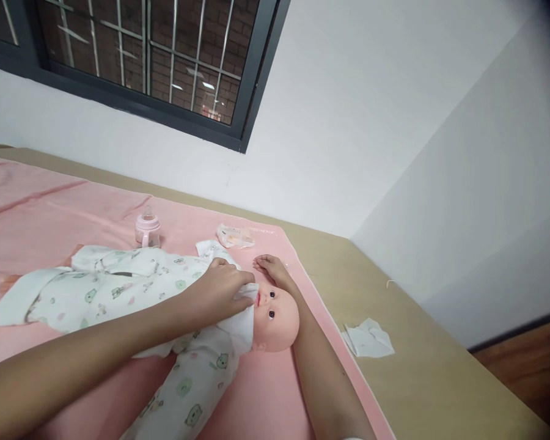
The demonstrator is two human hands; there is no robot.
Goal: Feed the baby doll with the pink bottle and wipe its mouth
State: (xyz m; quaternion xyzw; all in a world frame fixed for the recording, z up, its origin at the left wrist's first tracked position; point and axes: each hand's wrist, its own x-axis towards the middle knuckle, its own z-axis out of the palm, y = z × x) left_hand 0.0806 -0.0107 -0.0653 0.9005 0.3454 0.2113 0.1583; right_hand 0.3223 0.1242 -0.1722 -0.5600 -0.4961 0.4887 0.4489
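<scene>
Window [137, 49] cut off at top, packet [235, 236] lettering too small to read, doll's sleeve [183, 388] cropped below

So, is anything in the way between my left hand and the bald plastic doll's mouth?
Only the white cloth your left hand holds, by the doll's mouth. Nothing else visible is between; the pink-topped baby bottle sits well aside.

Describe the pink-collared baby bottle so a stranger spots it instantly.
On the pink cloth below the dark-framed window, look beyond the bald doll in patterned white clothes. The bottle stands upright, clear teat on top, whereas the clear plastic packet lies crumpled.
</scene>
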